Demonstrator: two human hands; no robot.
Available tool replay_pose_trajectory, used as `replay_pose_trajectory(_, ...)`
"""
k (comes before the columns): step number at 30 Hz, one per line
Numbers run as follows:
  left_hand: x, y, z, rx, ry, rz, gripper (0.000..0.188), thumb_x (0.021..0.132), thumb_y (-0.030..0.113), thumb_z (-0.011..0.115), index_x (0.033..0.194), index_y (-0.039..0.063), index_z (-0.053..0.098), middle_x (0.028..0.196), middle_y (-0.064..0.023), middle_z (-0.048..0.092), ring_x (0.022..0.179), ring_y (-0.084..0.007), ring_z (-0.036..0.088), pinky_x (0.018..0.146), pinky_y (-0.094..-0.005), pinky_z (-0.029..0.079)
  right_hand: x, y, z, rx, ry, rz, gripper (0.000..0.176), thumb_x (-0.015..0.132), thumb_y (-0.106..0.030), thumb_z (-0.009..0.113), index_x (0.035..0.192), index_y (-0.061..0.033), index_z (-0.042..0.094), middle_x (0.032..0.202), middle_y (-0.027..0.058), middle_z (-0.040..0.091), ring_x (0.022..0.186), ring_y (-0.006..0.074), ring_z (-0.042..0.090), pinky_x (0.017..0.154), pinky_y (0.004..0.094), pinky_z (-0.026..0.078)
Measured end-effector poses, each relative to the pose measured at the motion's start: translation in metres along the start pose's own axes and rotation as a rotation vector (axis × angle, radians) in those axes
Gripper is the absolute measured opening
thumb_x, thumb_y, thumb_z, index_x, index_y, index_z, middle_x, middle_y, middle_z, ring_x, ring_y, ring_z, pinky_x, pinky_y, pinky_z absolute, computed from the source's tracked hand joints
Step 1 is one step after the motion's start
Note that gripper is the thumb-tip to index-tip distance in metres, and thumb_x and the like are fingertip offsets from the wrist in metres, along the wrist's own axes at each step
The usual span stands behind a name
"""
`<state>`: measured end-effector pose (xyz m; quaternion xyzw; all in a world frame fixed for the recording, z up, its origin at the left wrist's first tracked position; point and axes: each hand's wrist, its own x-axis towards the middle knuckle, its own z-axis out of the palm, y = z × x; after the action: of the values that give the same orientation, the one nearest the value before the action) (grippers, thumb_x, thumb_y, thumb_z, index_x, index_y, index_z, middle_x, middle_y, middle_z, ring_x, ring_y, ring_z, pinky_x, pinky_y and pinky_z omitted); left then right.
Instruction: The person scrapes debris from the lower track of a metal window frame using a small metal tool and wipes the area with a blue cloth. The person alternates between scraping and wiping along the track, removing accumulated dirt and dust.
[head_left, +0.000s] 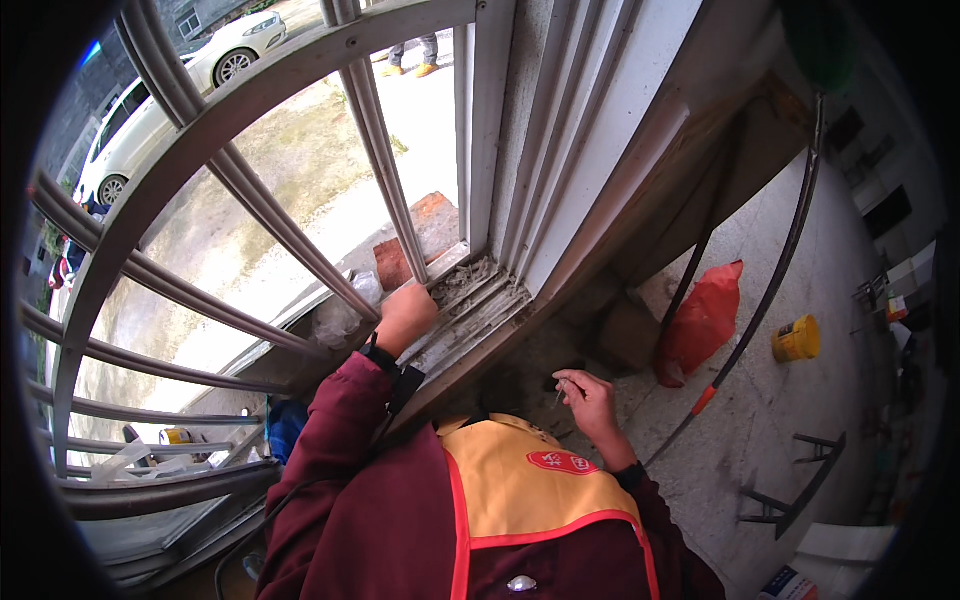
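Note:
My left hand (407, 311) is curled at the foot of a metal window bar, next to the dirty sliding-window track (472, 300); whether it grips the bar or holds something else is hidden. Grey dust and debris lie thick in the corner of the track. My right hand (589, 401) is raised on the room side of the sill, its thumb and fingertips pinched on a small thin piece of debris (562, 388). Clear crumpled plastic (337, 319) lies outside by my left wrist. A white window frame (600, 135) rises beyond the track.
Curved metal window bars (255, 202) stand at the left. Broken red brick (394, 262) lies outside. On the room floor are a red plastic bag (703, 319), a yellow bucket (796, 339) and a dark metal rack (802, 484). A long dark pole (772, 277) leans at the right.

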<state>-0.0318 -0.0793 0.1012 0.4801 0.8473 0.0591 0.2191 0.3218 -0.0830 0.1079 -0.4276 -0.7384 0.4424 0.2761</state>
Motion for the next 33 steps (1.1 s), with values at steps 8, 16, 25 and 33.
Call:
replay_pose_trajectory(8, 0.001, -0.011, 0.019, -0.109, -0.01, -0.034, 0.032, 0.088, 0.023, 0.053, 0.092, -0.004, 0.07, 0.101, -0.0272, 0.068, 0.098, -0.0443, 0.065, 0.084, -0.0517, 0.053, 0.009, 0.003, -0.001, -0.001, -0.005, -0.049, 0.016, 0.091, 0.001, 0.06, 0.104, -0.0029, 0.07, 0.087, 0.0083, 0.07, 0.069, 0.0135, 0.067, 0.058, 0.0263, 0.054)
replay_pose_trajectory(16, 0.043, -0.04, 0.051, 0.324, -0.21, 0.386, 0.03, 0.085, 0.017, 0.052, 0.096, -0.005, 0.069, 0.101, -0.0304, 0.067, 0.099, -0.0466, 0.064, 0.086, -0.0532, 0.051, 0.022, 0.003, 0.006, -0.001, -0.052, -0.036, 0.016, 0.091, 0.001, 0.06, 0.103, -0.0032, 0.07, 0.087, 0.0089, 0.07, 0.069, 0.0143, 0.067, 0.058, 0.0266, 0.054)
replay_pose_trajectory(25, 0.028, -0.001, 0.035, -0.202, -0.052, -0.11, 0.031, 0.086, 0.018, 0.052, 0.095, -0.004, 0.07, 0.105, -0.0295, 0.067, 0.101, -0.0438, 0.065, 0.088, -0.0508, 0.052, 0.035, -0.001, 0.008, 0.006, -0.088, -0.058, 0.017, 0.092, 0.001, 0.06, 0.104, -0.0022, 0.07, 0.088, 0.0087, 0.071, 0.07, 0.0137, 0.067, 0.058, 0.0262, 0.053)
replay_pose_trajectory(33, 0.015, 0.008, 0.017, -0.206, -0.073, -0.11, 0.038, 0.091, 0.029, 0.052, 0.099, -0.002, 0.071, 0.106, -0.0271, 0.068, 0.101, -0.044, 0.065, 0.089, -0.0508, 0.051, 0.038, 0.001, 0.011, -0.007, -0.098, -0.061, 0.017, 0.091, 0.001, 0.06, 0.103, -0.0027, 0.07, 0.087, 0.0095, 0.07, 0.07, 0.0143, 0.067, 0.058, 0.0265, 0.054)
